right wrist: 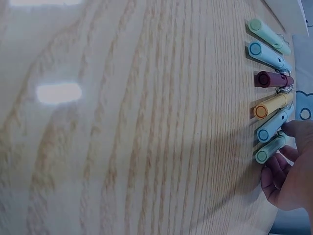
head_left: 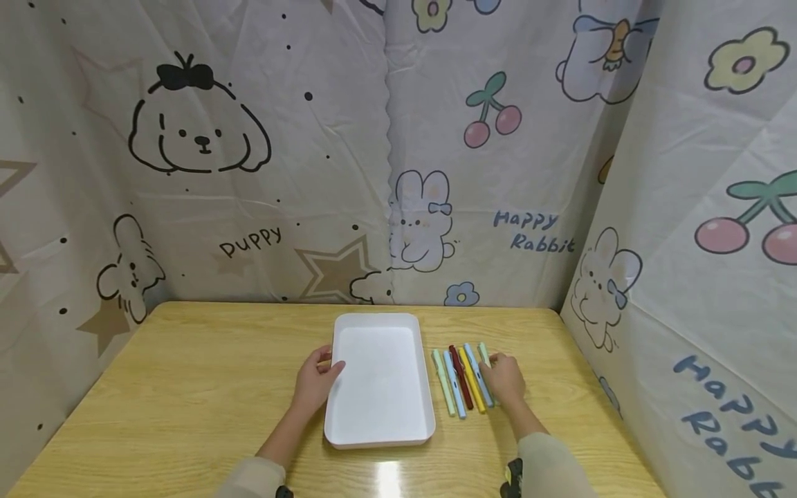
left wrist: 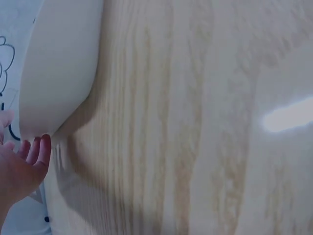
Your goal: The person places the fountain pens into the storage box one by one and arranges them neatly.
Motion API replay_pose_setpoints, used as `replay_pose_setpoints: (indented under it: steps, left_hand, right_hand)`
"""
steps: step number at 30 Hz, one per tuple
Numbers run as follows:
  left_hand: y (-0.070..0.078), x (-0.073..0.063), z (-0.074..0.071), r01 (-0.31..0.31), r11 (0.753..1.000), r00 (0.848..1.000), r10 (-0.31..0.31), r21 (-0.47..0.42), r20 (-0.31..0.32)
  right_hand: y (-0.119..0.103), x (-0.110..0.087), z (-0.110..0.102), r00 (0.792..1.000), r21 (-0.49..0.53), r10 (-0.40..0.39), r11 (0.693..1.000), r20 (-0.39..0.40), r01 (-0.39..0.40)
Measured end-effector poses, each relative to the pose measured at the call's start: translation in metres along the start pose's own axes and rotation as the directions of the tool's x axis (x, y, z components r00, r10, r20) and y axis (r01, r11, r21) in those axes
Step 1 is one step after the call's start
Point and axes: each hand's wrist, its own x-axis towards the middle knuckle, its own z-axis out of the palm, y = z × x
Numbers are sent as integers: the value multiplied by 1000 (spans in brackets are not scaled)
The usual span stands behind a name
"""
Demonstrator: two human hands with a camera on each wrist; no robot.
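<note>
A shallow white tray (head_left: pixel 380 387) lies on the wooden table. My left hand (head_left: pixel 314 384) grips its left side, thumb over the rim and fingers along the outer wall (left wrist: pixel 61 73). To the tray's right, several pens lie side by side in a row: light green (head_left: pixel 444 384), light blue (head_left: pixel 454 384), dark red (head_left: pixel 461 377), yellow (head_left: pixel 472 380) and another light blue (head_left: pixel 478 373). At the row's right end, my right hand (head_left: pixel 506 379) pinches a second light green pen (right wrist: pixel 270 148) between thumb and fingers, partly hiding it in the head view.
The light wooden table (head_left: pixel 236 373) stretches to both sides of the tray. A printed cloth (head_left: pixel 336 138) with cartoon animals hangs behind it and along its sides. Bright light reflects off the tabletop near its front.
</note>
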Motion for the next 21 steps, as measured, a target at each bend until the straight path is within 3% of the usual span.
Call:
replay_pose_setpoints:
  steps: [21]
  left_hand:
    - [-8, -2, 11, -44, 999, 997, 46, 29, -64]
  right_hand:
    - [0, 3, 0, 999, -25, 2, 1000, -34, -3]
